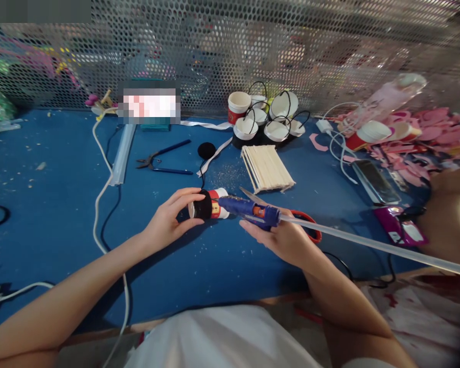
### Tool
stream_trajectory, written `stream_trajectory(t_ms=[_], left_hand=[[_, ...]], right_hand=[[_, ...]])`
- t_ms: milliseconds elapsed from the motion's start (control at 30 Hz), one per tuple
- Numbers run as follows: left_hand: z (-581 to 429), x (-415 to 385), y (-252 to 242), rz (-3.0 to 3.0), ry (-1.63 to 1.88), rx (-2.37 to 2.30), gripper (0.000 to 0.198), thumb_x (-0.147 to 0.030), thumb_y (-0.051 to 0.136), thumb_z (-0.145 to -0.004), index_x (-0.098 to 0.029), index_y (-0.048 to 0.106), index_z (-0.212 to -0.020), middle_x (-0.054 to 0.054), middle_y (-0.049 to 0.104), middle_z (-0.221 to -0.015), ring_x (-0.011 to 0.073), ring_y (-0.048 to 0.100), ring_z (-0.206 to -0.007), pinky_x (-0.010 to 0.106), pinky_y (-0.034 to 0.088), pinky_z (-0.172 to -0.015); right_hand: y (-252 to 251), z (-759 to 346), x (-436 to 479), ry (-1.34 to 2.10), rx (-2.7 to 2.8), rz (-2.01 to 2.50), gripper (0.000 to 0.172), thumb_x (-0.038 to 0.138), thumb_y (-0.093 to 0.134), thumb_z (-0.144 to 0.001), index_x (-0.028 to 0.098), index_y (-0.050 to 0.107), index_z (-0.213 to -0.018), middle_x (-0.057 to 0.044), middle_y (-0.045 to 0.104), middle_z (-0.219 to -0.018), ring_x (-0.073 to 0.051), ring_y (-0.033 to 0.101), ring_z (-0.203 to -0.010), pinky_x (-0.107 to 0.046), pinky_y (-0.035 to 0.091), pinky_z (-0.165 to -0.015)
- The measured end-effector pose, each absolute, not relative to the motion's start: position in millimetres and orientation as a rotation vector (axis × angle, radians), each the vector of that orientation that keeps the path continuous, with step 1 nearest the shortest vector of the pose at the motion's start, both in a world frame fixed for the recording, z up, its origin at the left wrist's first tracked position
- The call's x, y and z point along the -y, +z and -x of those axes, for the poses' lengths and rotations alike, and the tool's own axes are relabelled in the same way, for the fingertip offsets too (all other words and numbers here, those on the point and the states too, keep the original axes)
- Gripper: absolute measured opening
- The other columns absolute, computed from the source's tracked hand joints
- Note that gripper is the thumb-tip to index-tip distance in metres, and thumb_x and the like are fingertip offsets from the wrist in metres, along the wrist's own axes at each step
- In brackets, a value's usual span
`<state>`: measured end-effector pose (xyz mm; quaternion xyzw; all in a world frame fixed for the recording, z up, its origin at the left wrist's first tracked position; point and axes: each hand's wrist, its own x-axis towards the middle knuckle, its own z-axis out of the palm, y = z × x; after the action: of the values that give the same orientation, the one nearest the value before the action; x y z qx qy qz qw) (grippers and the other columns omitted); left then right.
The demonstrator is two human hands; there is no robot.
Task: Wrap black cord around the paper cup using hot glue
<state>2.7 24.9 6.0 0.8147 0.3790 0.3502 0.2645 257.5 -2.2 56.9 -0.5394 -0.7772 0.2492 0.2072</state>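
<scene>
1. Perforated metal mesh (214,56) rose behind the blue tabletop (168,286); shapes beyond its holes were too blurred to name.
2. Pixelation covered whatever stood against the mesh at the left, leaving part of a teal object (155,124) showing below. Another person's arm (450,204) was cut off at the right edge.
3. Most of the right hand's (281,235) fingers were hidden beneath the blue glue gun (249,208) they gripped. Scissors (310,225) lay partly covered by that hand and the gun; whether the hand touched them, I could not tell.
4. Beyond the hands were pliers (157,161) with handles apart, a black disc (207,150), a pale stick panel (269,168) and a cluster of white cups (278,130) with black loops. Pink scraps (417,138) and a phone (375,181) crowded the right.
5. Between the hands, a red-and-white paper cup (219,197) lay sideways, its long axis running left to right, black-wrapped end leftward. The left hand (172,217) pinched that end between thumb and fingers.
6. The gun's nozzle pointed left over the cup; contact was unclear. Its long glue stick (368,243) ran rightward out of view.
</scene>
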Motion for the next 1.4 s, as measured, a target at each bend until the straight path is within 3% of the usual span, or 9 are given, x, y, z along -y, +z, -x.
stream_trajectory(t_ms=[200, 433, 767, 1100, 1233, 1400], left_hand=[[-3.9, -26.1, 1.4, -1.927, 0.971, -1.019, 0.045, -0.028, 0.065, -0.078, -0.023, 0.050, -0.120, 0.011, 0.049, -0.125, 0.0224, 0.054, -0.111, 0.036, 0.054, -0.085], [-3.1, -25.8, -0.8, -1.838, 0.973, -1.045, 0.044, -0.028, 0.066, -0.077, -0.023, 0.051, -0.119, 0.009, 0.050, -0.122, 0.0216, 0.054, -0.110, 0.035, 0.054, -0.085], [-1.5, -23.3, 7.2, -2.285, 0.934, -0.969, 0.040, -0.023, 0.063, -0.080, -0.020, 0.050, -0.118, 0.012, 0.051, -0.127, 0.0226, 0.049, -0.119, 0.042, 0.043, -0.100], [-3.8, -20.3, 5.6, -2.516, 0.866, -0.880, 0.036, -0.020, 0.058, -0.083, -0.020, 0.050, -0.117, 0.013, 0.049, -0.130, 0.0225, 0.049, -0.118, 0.040, 0.046, -0.096], [-3.8, -21.1, 6.2, -2.323, 0.906, -0.961, 0.039, -0.024, 0.061, -0.081, -0.021, 0.050, -0.118, 0.012, 0.050, -0.127, 0.0235, 0.050, -0.118, 0.042, 0.046, -0.097], [-5.4, -22.0, 4.9, -1.830, 0.944, -1.080, 0.045, -0.031, 0.067, -0.075, -0.021, 0.051, -0.116, 0.010, 0.052, -0.122, 0.0208, 0.059, -0.103, 0.034, 0.054, -0.082]], right_hand=[[52.5, -260.8, 4.6, 0.672, 2.204, 1.446, 0.020, 0.038, 0.054, -0.083, 0.020, 0.057, -0.077, -0.002, 0.065, -0.078, -0.014, 0.059, -0.066, -0.025, 0.045, -0.063], [55.1, -261.3, 5.8, 0.635, 2.260, 1.358, 0.019, 0.036, 0.052, -0.084, 0.020, 0.058, -0.075, -0.002, 0.064, -0.072, -0.014, 0.059, -0.063, -0.025, 0.044, -0.060], [57.3, -260.1, 4.4, 0.668, 2.162, 1.478, 0.022, 0.038, 0.055, -0.082, 0.018, 0.057, -0.071, -0.002, 0.062, -0.064, -0.014, 0.057, -0.054, -0.025, 0.043, -0.053], [57.5, -258.2, -1.1, 0.736, 2.125, 1.537, 0.028, 0.039, 0.054, -0.082, 0.019, 0.053, -0.062, -0.001, 0.057, -0.054, -0.014, 0.055, -0.052, -0.024, 0.042, -0.050], [59.7, -257.9, 1.8, 0.700, 2.149, 1.509, 0.026, 0.039, 0.053, -0.083, 0.020, 0.056, -0.066, 0.000, 0.058, -0.056, -0.014, 0.057, -0.054, -0.024, 0.042, -0.051], [58.4, -259.7, 4.6, 0.613, 2.228, 1.440, 0.023, 0.038, 0.053, -0.083, 0.020, 0.058, -0.070, -0.002, 0.063, -0.065, -0.015, 0.060, -0.062, -0.025, 0.045, -0.060]])
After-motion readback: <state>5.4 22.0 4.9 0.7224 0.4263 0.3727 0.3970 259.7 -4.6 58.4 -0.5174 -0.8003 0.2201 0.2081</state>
